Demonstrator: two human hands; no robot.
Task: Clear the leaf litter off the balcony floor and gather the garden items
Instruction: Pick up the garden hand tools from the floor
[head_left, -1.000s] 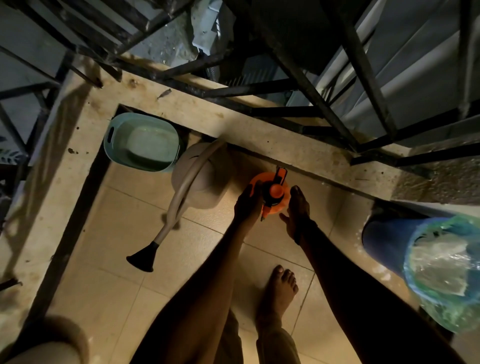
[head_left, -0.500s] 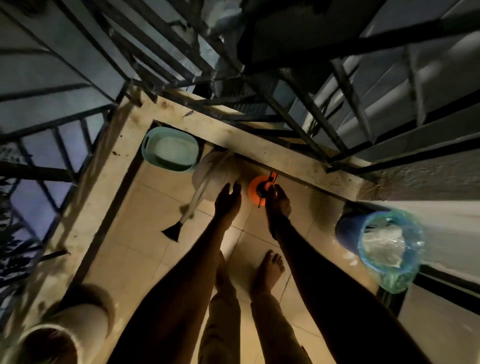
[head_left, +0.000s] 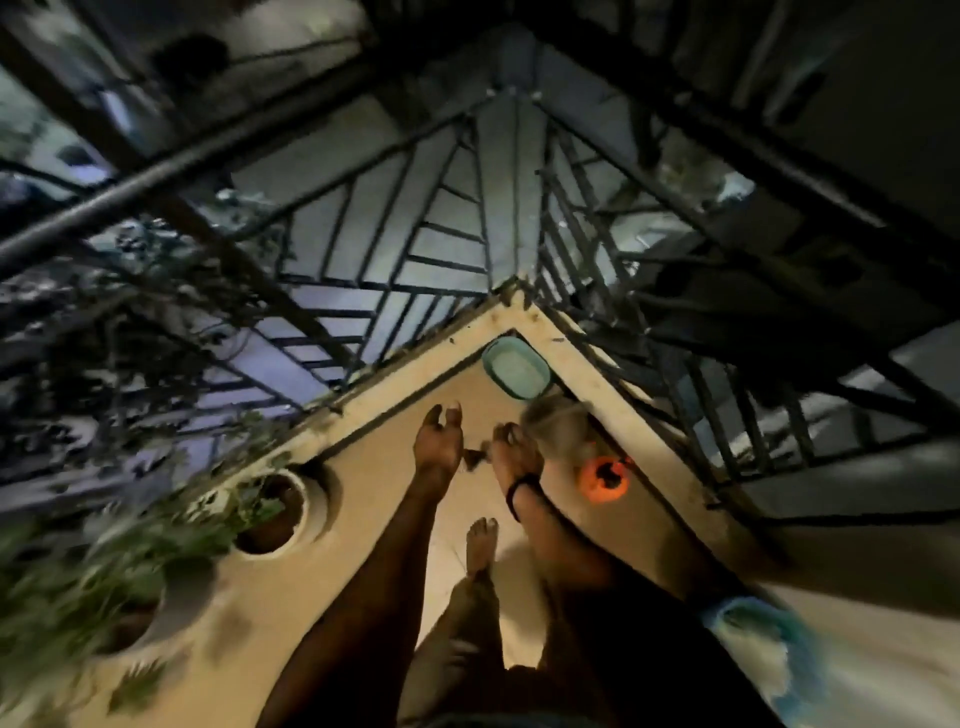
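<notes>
Fingers (head_left: 455, 415) of left hand (head_left: 438, 447) loosely bent, holding nothing | right hand (head_left: 511, 452) fingers loosely bent too, blurry, holding nothing | round orange plastic spray bottle (head_left: 602, 477) stands on tan floor tiles (head_left: 384, 467), just right of right hand, apart | blurry beige watering can (head_left: 558, 426) and teal plastic tub (head_left: 516, 367) beyond, in corner

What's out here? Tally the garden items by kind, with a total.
Teal basin: 1
Watering can: 1
Orange sprayer: 1
Plant pots: 2
Lined bin: 1
Total: 6
</notes>
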